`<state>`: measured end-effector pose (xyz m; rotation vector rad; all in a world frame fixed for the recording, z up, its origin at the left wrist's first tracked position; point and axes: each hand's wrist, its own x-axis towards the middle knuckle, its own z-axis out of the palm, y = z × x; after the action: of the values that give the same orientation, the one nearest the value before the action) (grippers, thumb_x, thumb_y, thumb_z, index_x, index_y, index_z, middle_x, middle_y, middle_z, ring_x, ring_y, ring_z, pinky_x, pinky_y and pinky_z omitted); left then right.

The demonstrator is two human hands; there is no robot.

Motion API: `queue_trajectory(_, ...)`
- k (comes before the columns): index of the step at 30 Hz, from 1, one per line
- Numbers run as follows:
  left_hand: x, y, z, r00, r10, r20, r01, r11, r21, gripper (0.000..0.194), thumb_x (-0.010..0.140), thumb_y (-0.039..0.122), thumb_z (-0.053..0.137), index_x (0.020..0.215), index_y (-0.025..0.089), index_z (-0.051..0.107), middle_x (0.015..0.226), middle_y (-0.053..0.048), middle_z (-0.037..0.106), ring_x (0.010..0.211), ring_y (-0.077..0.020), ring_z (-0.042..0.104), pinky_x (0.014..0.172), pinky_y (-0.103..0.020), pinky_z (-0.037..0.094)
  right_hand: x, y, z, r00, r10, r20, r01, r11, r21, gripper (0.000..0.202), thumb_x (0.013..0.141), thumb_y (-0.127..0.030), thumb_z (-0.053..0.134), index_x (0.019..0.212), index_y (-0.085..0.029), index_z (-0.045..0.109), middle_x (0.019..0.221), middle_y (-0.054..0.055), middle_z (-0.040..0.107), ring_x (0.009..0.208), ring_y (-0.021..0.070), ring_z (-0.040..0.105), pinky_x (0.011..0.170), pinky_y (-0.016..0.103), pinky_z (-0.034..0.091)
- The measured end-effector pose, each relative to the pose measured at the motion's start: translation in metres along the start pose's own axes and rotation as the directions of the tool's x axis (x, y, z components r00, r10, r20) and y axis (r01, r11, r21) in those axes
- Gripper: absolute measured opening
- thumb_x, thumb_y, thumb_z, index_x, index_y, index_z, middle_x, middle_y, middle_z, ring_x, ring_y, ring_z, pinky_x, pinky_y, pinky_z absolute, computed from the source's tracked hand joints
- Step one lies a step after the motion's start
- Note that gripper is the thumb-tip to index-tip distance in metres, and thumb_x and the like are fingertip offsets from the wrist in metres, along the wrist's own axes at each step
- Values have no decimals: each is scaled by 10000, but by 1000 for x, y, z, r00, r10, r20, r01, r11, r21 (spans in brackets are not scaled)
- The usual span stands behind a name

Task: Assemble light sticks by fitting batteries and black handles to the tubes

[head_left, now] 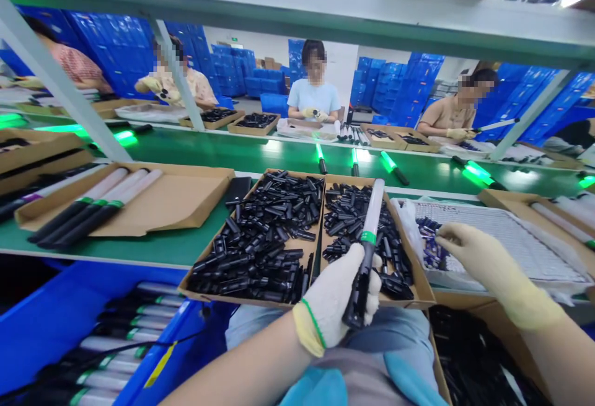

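Note:
My left hand (335, 294), in a white knitted glove, is wrapped round the black handle of a light stick (373, 211). The stick has a pale translucent tube and a green band, and it tilts up and away from me. My right hand (474, 254), in a pale yellow glove, is over the near left part of a white tray (515, 245), at a pile of small purple-blue parts (432, 245). Its fingertips are drawn together; anything between them is too small to make out. Two cardboard trays (320, 238) of black plastic pieces (274, 226) lie before me.
Three unlit light sticks (100, 204) rest on a cardboard tray (186, 198) at left. A blue bin (162, 362) holds more sticks. Lit green sticks (393, 167) lie on the green conveyor (260, 153). A shelf (297, 12) crosses overhead; several co-workers sit opposite.

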<state>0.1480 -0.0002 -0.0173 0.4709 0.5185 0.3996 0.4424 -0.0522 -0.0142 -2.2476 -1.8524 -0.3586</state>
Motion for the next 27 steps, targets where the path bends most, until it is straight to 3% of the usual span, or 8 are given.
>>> queue_trajectory(2, 14, -10, 9, 999, 17, 42, -11, 991, -136, 366, 867, 494, 597, 1016, 163, 640, 684, 6, 579, 462, -86, 549, 379, -173, 412, -26, -32, -21, 992, -14, -128, 42, 974, 221, 195, 908, -415, 570, 970, -257, 666, 877, 27, 720, 715, 193, 682, 603, 279, 522)
queue_trajectory(4, 26, -20, 17, 998, 50, 28, -41, 964, -261, 317, 891, 452, 574, 988, 157, 634, 651, 7, 579, 450, -88, 545, 389, -175, 417, -52, -67, -35, 951, -135, -277, 246, 874, 419, 139, 920, -387, 579, 995, -281, 627, 897, 15, 712, 767, 190, 682, 654, 291, 545)
queue_trajectory(6, 34, -29, 26, 996, 85, -27, -89, 932, -352, 287, 908, 414, 563, 972, 145, 637, 656, -10, 605, 482, -99, 574, 432, -185, 450, -68, -95, -38, 902, -222, -370, 387, 797, 463, 67, 931, -294, 572, 987, -272, 603, 915, 22, 702, 827, 190, 675, 724, 313, 555)
queue_trajectory(9, 41, -39, 33, 987, 117, -107, -151, 899, -411, 280, 916, 392, 561, 986, 136, 648, 713, -44, 649, 575, -133, 630, 521, -222, 513, -73, -113, -28, 875, -255, -412, 441, 770, 461, 45, 935, -214, 557, 958, -248, 577, 914, 33, 691, 843, 190, 663, 747, 335, 550)
queue_trajectory(15, 42, -48, 27, 975, 119, -190, -196, 863, -465, 261, 920, 373, 574, 978, 130, 650, 757, -56, 645, 589, -102, 618, 477, -167, 496, -70, -112, -10, 855, -269, -443, 474, 753, 457, 39, 932, -185, 570, 943, -208, 600, 903, 41, 690, 843, 192, 640, 756, 354, 524)
queue_trajectory(22, 36, -46, 24, 949, 181, -259, -277, 870, -407, 217, 951, 361, 517, 957, 178, 634, 793, -34, 640, 637, -92, 632, 520, -162, 525, -76, -115, -19, 852, -409, -327, 524, 671, 525, 276, 973, -249, 437, 1117, -228, 672, 1196, 77, 643, 1182, 253, 519, 967, 449, 471)
queue_trajectory(25, 31, -44, 28, 942, 227, -248, -297, 907, -297, 212, 927, 368, 554, 1008, 184, 621, 766, -20, 615, 571, -88, 592, 465, -168, 483, -57, -86, -15, 898, -349, -269, 435, 797, 419, 307, 968, -298, 438, 1135, -256, 692, 1244, 91, 605, 1184, 260, 510, 969, 456, 447)
queue_trajectory(27, 27, -42, 31, 939, 238, -246, -296, 926, -234, 216, 901, 373, 592, 1015, 190, 609, 739, -5, 590, 518, -86, 551, 428, -178, 449, -33, -55, -9, 979, -175, -107, 194, 959, 208, 329, 977, -328, 420, 1095, -250, 717, 1152, 102, 642, 1086, 254, 564, 910, 439, 452)
